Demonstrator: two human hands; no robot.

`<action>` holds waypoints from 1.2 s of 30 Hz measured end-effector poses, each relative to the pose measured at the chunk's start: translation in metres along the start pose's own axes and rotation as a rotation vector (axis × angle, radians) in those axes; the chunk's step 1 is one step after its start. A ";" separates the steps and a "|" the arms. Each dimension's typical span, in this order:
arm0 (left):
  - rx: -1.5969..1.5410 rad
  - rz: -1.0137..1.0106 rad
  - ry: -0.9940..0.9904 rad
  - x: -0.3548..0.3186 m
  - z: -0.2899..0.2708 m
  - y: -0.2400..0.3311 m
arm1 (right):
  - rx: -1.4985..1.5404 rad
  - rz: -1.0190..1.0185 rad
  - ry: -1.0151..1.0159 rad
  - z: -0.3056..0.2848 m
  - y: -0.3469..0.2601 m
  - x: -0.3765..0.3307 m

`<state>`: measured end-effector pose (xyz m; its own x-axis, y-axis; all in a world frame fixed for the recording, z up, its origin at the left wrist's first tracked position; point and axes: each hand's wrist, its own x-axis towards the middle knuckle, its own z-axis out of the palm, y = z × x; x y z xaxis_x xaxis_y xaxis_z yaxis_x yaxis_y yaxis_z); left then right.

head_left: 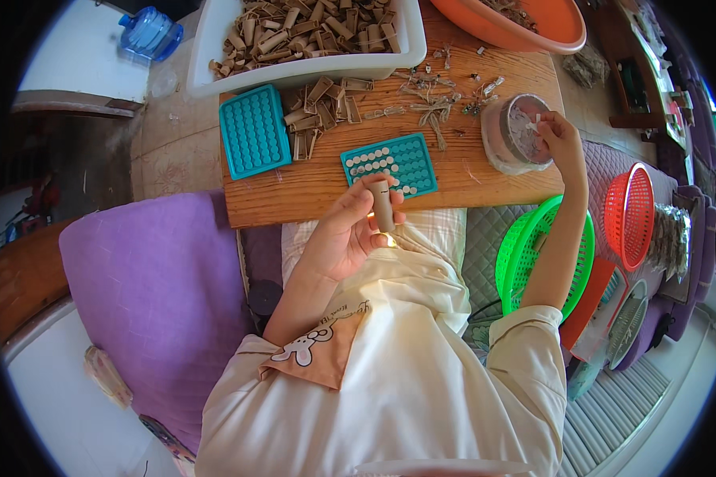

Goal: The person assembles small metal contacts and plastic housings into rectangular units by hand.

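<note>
My left hand point(344, 230) grips a short brown cardboard tube point(383, 205) upright, just in front of the wooden board's near edge. My right hand point(561, 139) reaches over a round grey bowl point(507, 135) at the board's right end, its fingertips pinching a small white piece above the bowl. A teal tray with holes point(391, 164) lies on the board between both hands, several of its holes filled with small round pieces.
A second teal tray point(254, 130) lies left on the wooden board point(310, 191), beside loose brown tubes point(320, 111). A white tub point(215, 48) of tubes and an orange basin point(561, 28) stand behind. Green point(521, 254) and red point(628, 215) baskets sit right; a purple cushion point(151, 294) left.
</note>
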<state>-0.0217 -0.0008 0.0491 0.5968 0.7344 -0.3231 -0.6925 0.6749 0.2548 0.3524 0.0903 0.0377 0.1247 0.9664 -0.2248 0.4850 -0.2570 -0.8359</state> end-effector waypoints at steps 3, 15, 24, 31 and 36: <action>0.004 -0.012 0.035 -0.002 0.001 0.000 | 0.009 -0.002 0.030 0.002 0.001 -0.005; 0.016 -0.025 0.034 -0.002 -0.003 -0.003 | 0.072 -0.041 0.048 0.006 -0.006 -0.010; -0.041 -0.062 0.014 -0.001 0.000 -0.005 | -0.134 -0.218 0.103 0.045 -0.065 -0.053; -0.050 -0.103 0.058 0.000 -0.001 -0.010 | -0.178 -0.574 0.117 0.134 -0.127 -0.103; 0.186 0.001 0.095 -0.001 0.001 -0.012 | -0.131 -0.749 -0.047 0.151 -0.124 -0.115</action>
<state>-0.0132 -0.0094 0.0471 0.5497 0.7307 -0.4048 -0.6010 0.6825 0.4158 0.1468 0.0108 0.0916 -0.3138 0.8803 0.3558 0.5250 0.4731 -0.7075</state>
